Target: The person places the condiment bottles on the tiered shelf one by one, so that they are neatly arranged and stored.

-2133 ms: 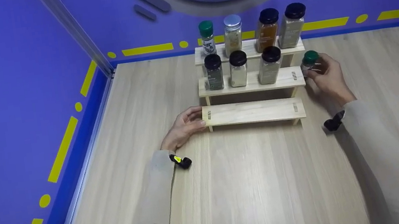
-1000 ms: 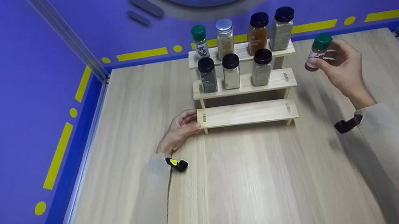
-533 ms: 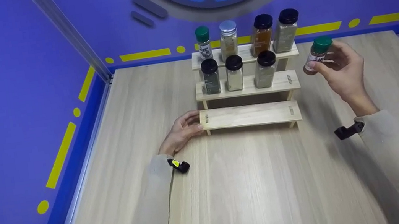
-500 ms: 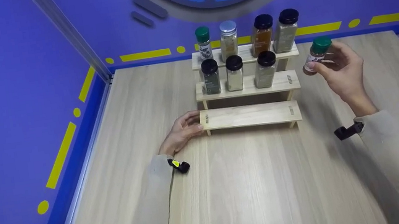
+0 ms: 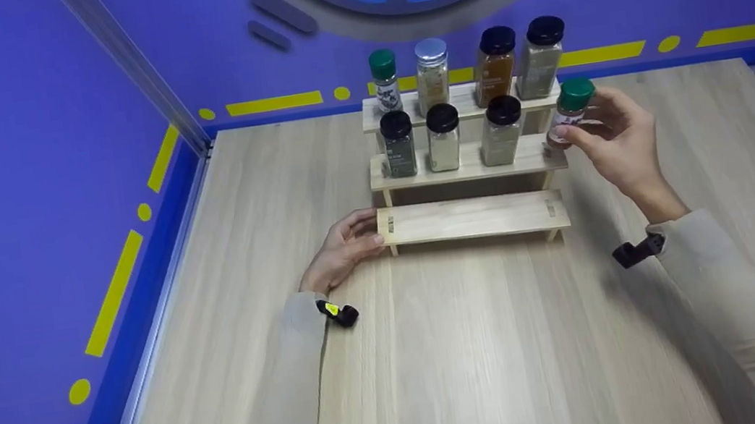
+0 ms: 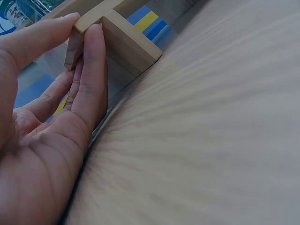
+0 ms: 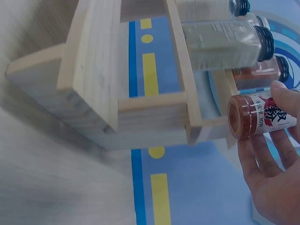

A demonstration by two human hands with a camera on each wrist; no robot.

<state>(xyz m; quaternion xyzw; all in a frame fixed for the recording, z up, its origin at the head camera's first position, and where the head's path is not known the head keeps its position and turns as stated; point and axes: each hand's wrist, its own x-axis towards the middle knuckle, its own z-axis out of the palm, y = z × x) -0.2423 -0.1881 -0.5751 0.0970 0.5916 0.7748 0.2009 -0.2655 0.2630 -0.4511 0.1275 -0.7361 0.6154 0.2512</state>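
Note:
My right hand (image 5: 627, 142) grips a small spice jar with a green cap (image 5: 572, 107), tilted, over the right end of the middle step of a wooden three-step rack (image 5: 473, 217). In the right wrist view this spice jar (image 7: 262, 115) shows reddish powder and a white label, its base apart from the step's edge. My left hand (image 5: 342, 249) holds the left end of the lowest step; in the left wrist view thumb and fingers (image 6: 93, 70) pinch the board's corner. Three black-capped jars, one a pale jar (image 5: 444, 141), stand on the middle step.
Along the top step stand a green-capped jar (image 5: 385, 83), a silver-capped jar (image 5: 433, 77), an orange-brown jar (image 5: 496, 69) and a grey-green jar (image 5: 541, 59). Behind the wooden table (image 5: 454, 348) rises a blue-purple wall (image 5: 219, 58) with yellow marks.
My right hand has lifted the green-capped spice jar from beside the rack, swung it right, then brought it back left over the middle step's right end. The left hand stays on the lowest step.

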